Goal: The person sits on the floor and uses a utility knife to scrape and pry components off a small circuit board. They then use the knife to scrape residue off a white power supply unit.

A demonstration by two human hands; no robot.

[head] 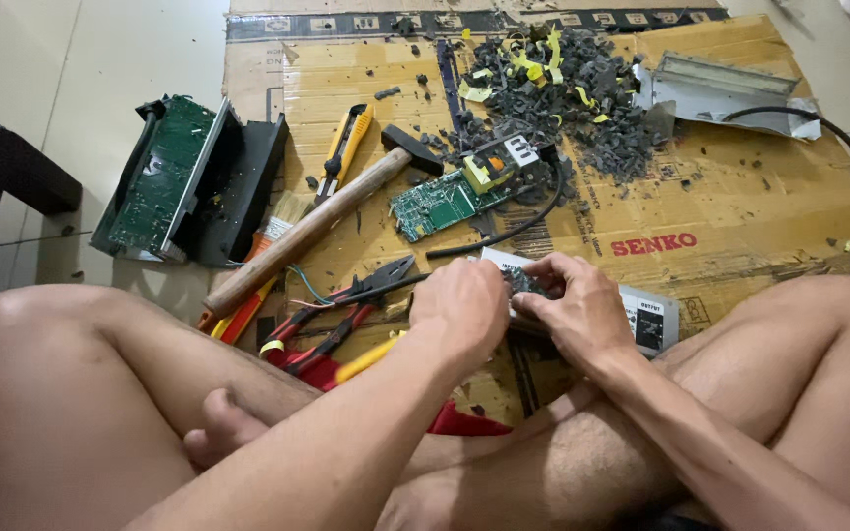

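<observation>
My left hand (459,307) and my right hand (575,307) meet over a small white power-supply unit (649,317) with dark parts showing at its open top. Both hands grip it, fingers curled around its near end, which they hide. A black cable (504,234) runs from the unit toward a green circuit board (440,204) with a yellow transformer. Red-handled pliers (346,300) lie just left of my left hand.
A wooden-handled hammer (317,224), a yellow utility knife (344,149) and a brush lie on the flattened cardboard (740,211). A heap of black debris (573,93) sits at the back. An opened black case with a green board (179,177) rests left. My bare legs frame the front.
</observation>
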